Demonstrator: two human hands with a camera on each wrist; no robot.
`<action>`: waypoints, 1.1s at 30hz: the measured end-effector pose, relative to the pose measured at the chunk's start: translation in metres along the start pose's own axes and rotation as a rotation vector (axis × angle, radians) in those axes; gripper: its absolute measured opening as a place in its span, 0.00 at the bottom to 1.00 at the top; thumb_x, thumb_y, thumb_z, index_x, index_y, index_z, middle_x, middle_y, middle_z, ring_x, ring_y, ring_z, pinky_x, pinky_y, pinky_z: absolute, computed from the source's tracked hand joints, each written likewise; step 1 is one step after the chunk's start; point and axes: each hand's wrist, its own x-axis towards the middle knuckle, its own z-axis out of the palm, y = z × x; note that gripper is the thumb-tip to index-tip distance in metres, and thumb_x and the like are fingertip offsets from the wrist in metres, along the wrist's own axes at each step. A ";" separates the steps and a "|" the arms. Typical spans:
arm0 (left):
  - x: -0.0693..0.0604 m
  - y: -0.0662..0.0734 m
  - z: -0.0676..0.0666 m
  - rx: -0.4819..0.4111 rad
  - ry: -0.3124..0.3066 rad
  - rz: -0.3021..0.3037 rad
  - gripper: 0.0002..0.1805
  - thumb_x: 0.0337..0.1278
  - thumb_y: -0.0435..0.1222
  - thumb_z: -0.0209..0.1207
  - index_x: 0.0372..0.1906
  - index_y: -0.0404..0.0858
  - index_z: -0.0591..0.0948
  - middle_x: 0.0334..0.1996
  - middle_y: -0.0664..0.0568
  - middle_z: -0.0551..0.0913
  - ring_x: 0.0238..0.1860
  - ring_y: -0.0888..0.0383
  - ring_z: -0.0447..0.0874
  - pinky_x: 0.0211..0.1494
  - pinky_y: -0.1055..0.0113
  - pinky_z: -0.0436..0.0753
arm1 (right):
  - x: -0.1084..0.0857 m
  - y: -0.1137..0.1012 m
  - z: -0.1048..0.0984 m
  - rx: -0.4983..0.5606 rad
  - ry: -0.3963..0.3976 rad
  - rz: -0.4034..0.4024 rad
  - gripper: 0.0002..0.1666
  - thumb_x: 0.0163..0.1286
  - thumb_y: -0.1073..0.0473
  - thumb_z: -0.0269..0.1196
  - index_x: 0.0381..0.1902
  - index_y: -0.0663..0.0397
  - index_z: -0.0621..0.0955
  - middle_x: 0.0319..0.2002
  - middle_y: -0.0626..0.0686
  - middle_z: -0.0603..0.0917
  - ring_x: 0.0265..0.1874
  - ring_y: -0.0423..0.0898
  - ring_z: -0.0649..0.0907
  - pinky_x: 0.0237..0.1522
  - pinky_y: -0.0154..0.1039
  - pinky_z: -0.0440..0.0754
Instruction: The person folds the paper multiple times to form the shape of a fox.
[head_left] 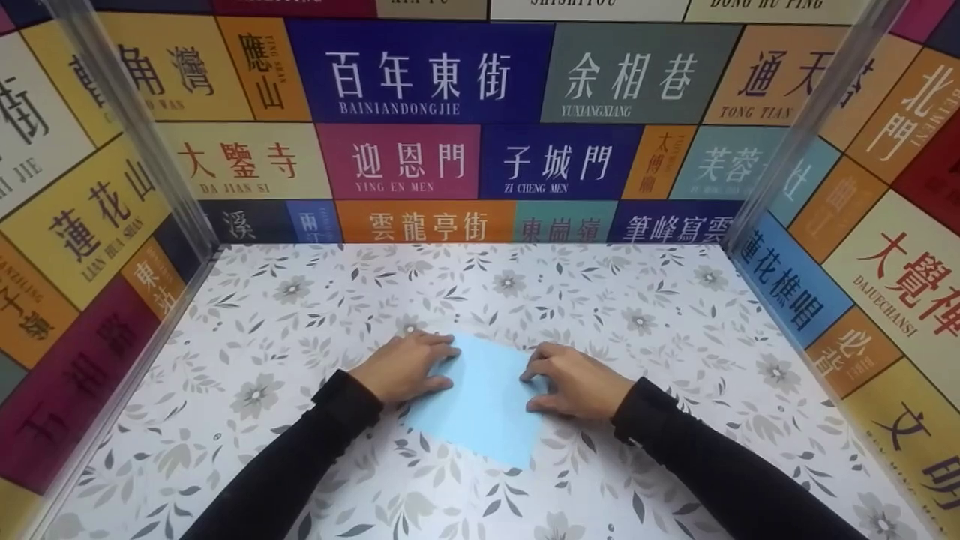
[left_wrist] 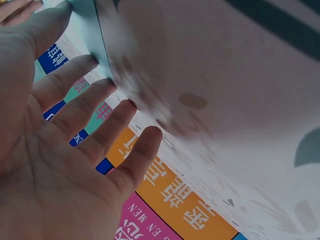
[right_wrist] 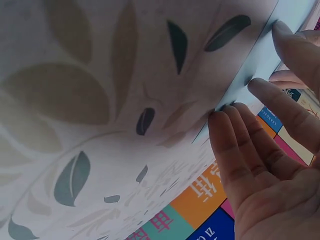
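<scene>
A light blue sheet of paper (head_left: 484, 405) lies flat and slightly turned on the flowered tabletop between the two hands. At its left edge rests my left hand (head_left: 405, 367), palm down, with thumb and fingertips touching the paper. The left wrist view shows that hand's fingers (left_wrist: 82, 112) spread and fairly straight, some tips on the blue sheet (left_wrist: 89, 30). Along the right edge, my right hand (head_left: 581, 382) touches the paper with lightly bent fingers. In the right wrist view its fingertips (right_wrist: 217, 120) rest on or beside the blue edge; nothing is pinched.
The tabletop (head_left: 300, 450) is white with grey flowers and leaves. A back wall (head_left: 420, 161) of coloured panels with Chinese lettering stands behind it. Similar side walls (head_left: 840, 300) rise at left and right, with clear strips along the corners.
</scene>
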 end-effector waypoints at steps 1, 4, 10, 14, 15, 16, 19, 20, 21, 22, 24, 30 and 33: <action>0.000 0.000 0.000 -0.002 0.000 0.001 0.32 0.79 0.48 0.74 0.79 0.42 0.85 0.85 0.42 0.79 0.86 0.35 0.77 0.93 0.35 0.71 | 0.000 0.000 0.000 0.004 -0.003 -0.002 0.23 0.72 0.51 0.85 0.58 0.58 0.94 0.55 0.57 0.89 0.44 0.53 0.88 0.48 0.44 0.92; 0.000 0.001 0.001 -0.007 0.001 -0.004 0.31 0.79 0.48 0.74 0.79 0.42 0.85 0.85 0.42 0.79 0.86 0.35 0.77 0.92 0.34 0.71 | 0.001 0.001 -0.002 0.011 -0.013 0.003 0.23 0.72 0.52 0.85 0.58 0.59 0.94 0.55 0.57 0.89 0.43 0.52 0.88 0.47 0.43 0.91; 0.002 0.004 0.006 -0.046 -0.004 -0.006 0.30 0.81 0.46 0.73 0.79 0.41 0.84 0.86 0.41 0.79 0.87 0.35 0.76 0.93 0.33 0.70 | -0.003 0.006 -0.005 0.019 -0.009 0.034 0.16 0.75 0.59 0.82 0.55 0.61 0.95 0.51 0.57 0.91 0.45 0.54 0.92 0.50 0.46 0.94; 0.003 0.004 0.007 -0.050 -0.004 0.000 0.30 0.80 0.45 0.73 0.79 0.41 0.84 0.86 0.40 0.79 0.86 0.34 0.76 0.92 0.32 0.70 | -0.002 0.009 -0.001 0.017 0.014 0.034 0.10 0.76 0.65 0.79 0.53 0.60 0.96 0.48 0.56 0.92 0.47 0.54 0.94 0.53 0.46 0.96; 0.003 0.003 0.007 -0.050 -0.002 0.006 0.30 0.80 0.45 0.74 0.79 0.40 0.84 0.85 0.40 0.79 0.86 0.34 0.77 0.91 0.32 0.71 | -0.001 0.009 0.000 0.010 0.019 0.031 0.09 0.76 0.66 0.78 0.52 0.60 0.97 0.47 0.56 0.92 0.46 0.54 0.94 0.52 0.46 0.96; 0.003 0.003 0.007 -0.048 0.001 0.013 0.30 0.79 0.45 0.74 0.78 0.40 0.85 0.85 0.39 0.79 0.85 0.34 0.77 0.91 0.32 0.72 | 0.000 0.009 0.001 0.002 0.025 0.029 0.09 0.76 0.68 0.78 0.52 0.60 0.97 0.46 0.56 0.92 0.46 0.53 0.94 0.52 0.45 0.97; 0.004 0.002 0.005 -0.041 0.002 0.018 0.30 0.78 0.44 0.75 0.77 0.39 0.85 0.84 0.39 0.80 0.85 0.34 0.78 0.90 0.33 0.73 | 0.002 0.010 0.003 -0.029 0.047 0.007 0.10 0.74 0.71 0.77 0.51 0.61 0.97 0.43 0.56 0.92 0.43 0.52 0.94 0.50 0.44 0.97; 0.004 0.001 0.004 -0.039 0.004 0.017 0.30 0.78 0.44 0.75 0.77 0.40 0.85 0.84 0.39 0.80 0.85 0.34 0.79 0.90 0.34 0.74 | 0.003 0.010 0.003 -0.038 0.054 0.000 0.10 0.74 0.72 0.77 0.51 0.61 0.97 0.41 0.56 0.92 0.42 0.52 0.94 0.49 0.44 0.97; 0.005 0.001 0.004 -0.036 0.005 0.012 0.30 0.78 0.45 0.75 0.77 0.40 0.85 0.84 0.39 0.80 0.84 0.34 0.79 0.90 0.35 0.74 | 0.003 0.010 0.003 -0.039 0.057 -0.001 0.11 0.73 0.72 0.77 0.51 0.61 0.97 0.41 0.56 0.92 0.42 0.52 0.94 0.48 0.44 0.97; 0.006 0.001 0.003 -0.029 0.005 0.004 0.30 0.78 0.45 0.75 0.78 0.41 0.85 0.84 0.39 0.80 0.84 0.35 0.79 0.91 0.36 0.74 | 0.004 0.010 0.004 -0.042 0.061 -0.006 0.11 0.73 0.73 0.77 0.51 0.61 0.97 0.40 0.56 0.92 0.41 0.52 0.94 0.48 0.44 0.96; 0.007 0.000 0.002 -0.014 0.012 -0.012 0.31 0.78 0.46 0.75 0.78 0.41 0.85 0.83 0.39 0.81 0.84 0.35 0.80 0.90 0.38 0.75 | 0.005 0.010 0.004 -0.046 0.065 -0.014 0.12 0.72 0.73 0.77 0.51 0.62 0.97 0.39 0.56 0.92 0.40 0.52 0.94 0.47 0.44 0.96; 0.016 -0.004 -0.002 0.059 0.048 -0.076 0.33 0.80 0.49 0.73 0.78 0.37 0.83 0.76 0.37 0.86 0.77 0.35 0.85 0.83 0.39 0.83 | 0.006 0.010 0.004 -0.042 0.064 -0.023 0.11 0.73 0.72 0.78 0.51 0.61 0.97 0.40 0.56 0.93 0.41 0.53 0.94 0.48 0.46 0.96; 0.022 -0.005 -0.006 0.077 0.054 -0.124 0.32 0.80 0.50 0.73 0.77 0.37 0.85 0.74 0.37 0.86 0.74 0.36 0.86 0.80 0.39 0.85 | 0.007 0.011 0.002 -0.044 0.065 -0.029 0.11 0.73 0.71 0.78 0.51 0.61 0.97 0.40 0.57 0.93 0.40 0.53 0.94 0.48 0.47 0.96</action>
